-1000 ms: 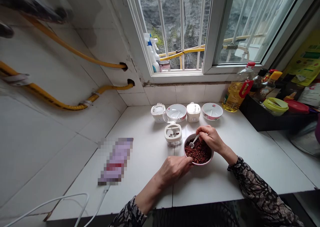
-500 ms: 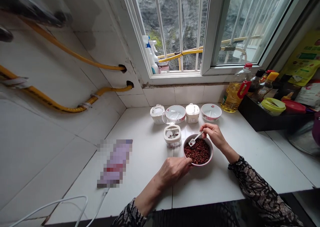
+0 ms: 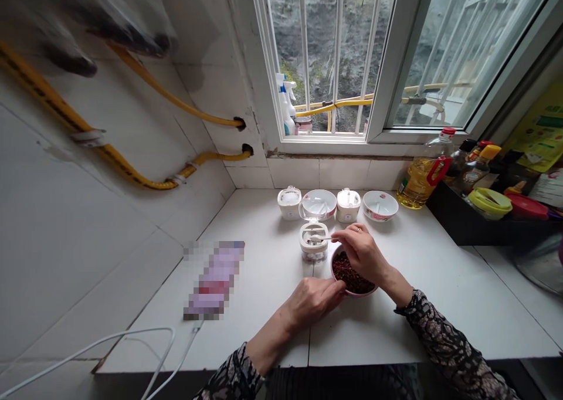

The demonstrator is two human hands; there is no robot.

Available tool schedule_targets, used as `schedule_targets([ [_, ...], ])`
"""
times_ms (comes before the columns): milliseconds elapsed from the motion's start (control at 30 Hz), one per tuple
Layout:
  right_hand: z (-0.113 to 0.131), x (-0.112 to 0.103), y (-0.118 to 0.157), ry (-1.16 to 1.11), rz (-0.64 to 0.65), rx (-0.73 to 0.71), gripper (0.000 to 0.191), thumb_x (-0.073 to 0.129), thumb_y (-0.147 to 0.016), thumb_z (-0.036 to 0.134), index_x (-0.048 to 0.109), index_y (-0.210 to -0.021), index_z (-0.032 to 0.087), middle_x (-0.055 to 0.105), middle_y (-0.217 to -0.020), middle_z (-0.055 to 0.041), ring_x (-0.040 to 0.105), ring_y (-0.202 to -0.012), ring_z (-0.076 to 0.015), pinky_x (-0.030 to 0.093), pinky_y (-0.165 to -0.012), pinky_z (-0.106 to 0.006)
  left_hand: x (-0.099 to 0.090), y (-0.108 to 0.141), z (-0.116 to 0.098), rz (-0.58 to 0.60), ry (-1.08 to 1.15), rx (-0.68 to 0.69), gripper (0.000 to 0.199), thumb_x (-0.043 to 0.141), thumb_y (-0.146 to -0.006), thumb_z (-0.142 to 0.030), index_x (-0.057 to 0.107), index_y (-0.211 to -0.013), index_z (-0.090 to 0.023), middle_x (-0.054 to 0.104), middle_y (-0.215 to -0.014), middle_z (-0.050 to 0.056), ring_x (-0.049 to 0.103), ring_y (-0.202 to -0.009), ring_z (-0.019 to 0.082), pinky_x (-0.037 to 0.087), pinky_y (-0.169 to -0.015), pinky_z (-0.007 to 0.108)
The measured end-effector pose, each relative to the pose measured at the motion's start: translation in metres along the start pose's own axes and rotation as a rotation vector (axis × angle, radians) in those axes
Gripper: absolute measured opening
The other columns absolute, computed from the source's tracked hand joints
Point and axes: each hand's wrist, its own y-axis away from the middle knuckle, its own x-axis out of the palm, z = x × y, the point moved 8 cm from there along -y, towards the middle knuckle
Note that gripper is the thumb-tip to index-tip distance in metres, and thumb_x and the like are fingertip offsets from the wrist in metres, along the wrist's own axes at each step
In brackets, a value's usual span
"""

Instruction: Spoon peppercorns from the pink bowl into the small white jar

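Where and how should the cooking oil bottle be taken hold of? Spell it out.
Take the cooking oil bottle by its red handle, coming from the front right and somewhat above. The handle stands out on the bottle's right side, facing the person, so it should give the surest hold. The black box close by on the right probably makes a low approach tight.

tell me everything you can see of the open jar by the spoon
The open jar is small and squarish with rounded corners, an off-white, plastic-looking rim and a see-through lower body. Its clear lid is flipped up at the back. It stands upright on the white counter, beside the bowl of dark red bits. The right hand holds the spoon at its opening; contact is unclear.
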Motion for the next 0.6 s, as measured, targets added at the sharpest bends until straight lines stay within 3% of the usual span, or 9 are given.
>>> schedule_targets([
  [67,-0.004,-0.012,0.000,0.022,-0.043,0.014,0.020,0.046,-0.093,0.017,0.065,-0.095,0.022,0.074,-0.080,-0.0053,0.063,-0.073,-0.0211,0.044,-0.084,-0.040,-0.001,0.000,0.000,-0.004,0.011,0.002,0.012,0.042,-0.100,-0.016,0.055,-0.099,-0.014,0.061,-0.064,-0.002,0.057,-0.049,0.010,0.041,-0.043,0.020],
  [167,-0.023,-0.040,0.004,0.055,-0.165,0.153,0.018,0.048,-0.091,0.020,0.065,-0.089,0.022,0.070,-0.071,-0.0030,0.062,-0.074,-0.0218,0.045,-0.083,-0.039,0.000,0.000,0.000,0.006,0.028,0.003,0.011,0.044,-0.099,-0.016,0.054,-0.101,-0.014,0.062,-0.066,-0.001,0.057,-0.050,0.010,0.041,-0.044,0.020],
  [233,-0.033,-0.046,0.007,0.086,-0.141,0.196,0.019,0.046,-0.088,0.019,0.065,-0.083,0.022,0.066,-0.064,-0.0015,0.060,-0.071,-0.0212,0.045,-0.079,-0.037,0.000,0.000,0.001,0.013,0.032,-0.001,0.011,0.044,-0.099,-0.016,0.054,-0.100,-0.014,0.061,-0.065,-0.002,0.057,-0.050,0.009,0.042,-0.045,0.019],
  [433,-0.039,-0.016,0.016,0.152,0.092,0.157,0.021,0.044,-0.082,0.013,0.063,-0.075,0.021,0.069,-0.071,-0.0015,0.058,-0.068,-0.0182,0.043,-0.081,-0.035,-0.001,-0.001,0.000,0.011,0.029,-0.004,0.012,0.042,-0.101,-0.020,0.054,-0.102,-0.015,0.064,-0.066,-0.001,0.060,-0.050,0.010,0.044,-0.046,0.019],
  [600,-0.056,-0.021,0.020,0.085,0.040,0.315,0.023,0.043,-0.083,0.014,0.061,-0.073,0.022,0.063,-0.057,0.0014,0.059,-0.065,-0.0185,0.043,-0.077,-0.033,-0.001,0.000,0.001,0.038,0.054,-0.011,0.012,0.042,-0.101,-0.019,0.053,-0.103,-0.014,0.065,-0.068,0.000,0.061,-0.052,0.010,0.047,-0.048,0.019],
])
